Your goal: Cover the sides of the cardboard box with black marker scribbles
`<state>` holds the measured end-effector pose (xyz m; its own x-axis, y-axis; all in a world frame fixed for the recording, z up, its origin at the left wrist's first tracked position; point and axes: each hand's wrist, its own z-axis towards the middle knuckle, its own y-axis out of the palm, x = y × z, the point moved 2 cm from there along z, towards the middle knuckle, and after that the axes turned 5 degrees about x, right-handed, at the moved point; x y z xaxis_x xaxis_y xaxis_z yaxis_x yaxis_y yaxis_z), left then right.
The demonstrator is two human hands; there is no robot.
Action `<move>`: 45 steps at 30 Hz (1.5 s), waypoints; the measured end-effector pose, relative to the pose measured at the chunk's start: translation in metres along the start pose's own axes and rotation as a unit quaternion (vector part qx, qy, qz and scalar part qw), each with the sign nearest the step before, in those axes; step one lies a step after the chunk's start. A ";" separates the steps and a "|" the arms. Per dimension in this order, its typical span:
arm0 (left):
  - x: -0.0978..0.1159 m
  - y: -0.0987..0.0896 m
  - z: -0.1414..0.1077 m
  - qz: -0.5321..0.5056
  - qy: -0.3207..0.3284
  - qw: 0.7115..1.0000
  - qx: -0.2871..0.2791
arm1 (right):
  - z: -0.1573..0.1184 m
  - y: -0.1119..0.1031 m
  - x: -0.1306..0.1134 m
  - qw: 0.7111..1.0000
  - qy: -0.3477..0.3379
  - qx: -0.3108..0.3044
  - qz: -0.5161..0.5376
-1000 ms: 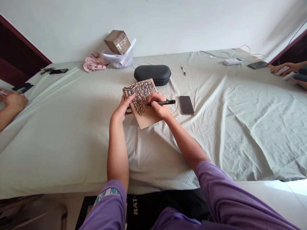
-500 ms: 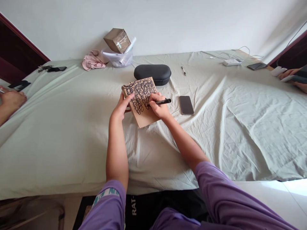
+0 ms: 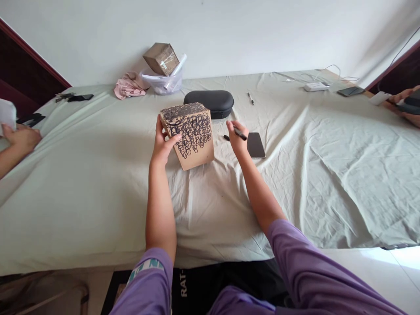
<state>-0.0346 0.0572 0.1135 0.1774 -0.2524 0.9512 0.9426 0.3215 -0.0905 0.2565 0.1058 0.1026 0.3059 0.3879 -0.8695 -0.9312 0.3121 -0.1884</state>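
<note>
A brown cardboard box (image 3: pixel 198 153), its facing side covered with looping black scribbles and its top edge side densely blackened, is tilted above the cloth. My left hand (image 3: pixel 162 144) grips it by the left side, thumb on the scribbled face. To the right of the box, apart from it, my right hand (image 3: pixel 238 135) is closed around a black marker (image 3: pixel 240 133). A small black piece, which looks like the marker's cap (image 3: pixel 226 138), shows just left of that hand. Behind it lies a dark phone (image 3: pixel 256 145), partly covered by the hand.
Behind the box lies a black oval case (image 3: pixel 209 103), with a pen (image 3: pixel 250 98) to its right. A plastic basin (image 3: pixel 162 83) holding another cardboard box (image 3: pixel 161 58) stands by the wall beside a pink cloth (image 3: pixel 130 85). Other people's hands (image 3: pixel 24 139) show at both sides.
My right hand has lifted the marker off the box and moved right, near the phone. My left hand has tipped the box, so its blackened top side shows more.
</note>
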 end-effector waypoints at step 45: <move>0.100 0.033 -0.049 -0.127 0.242 0.959 -0.076 | -0.042 -0.022 -0.130 0.942 -0.063 -0.050 0.326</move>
<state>0.0278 -0.0027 0.1910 0.0119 -0.7103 0.7038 0.9966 0.0659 0.0497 0.2288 0.0125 0.2005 -0.3217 0.5709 -0.7553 -0.9416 -0.1095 0.3183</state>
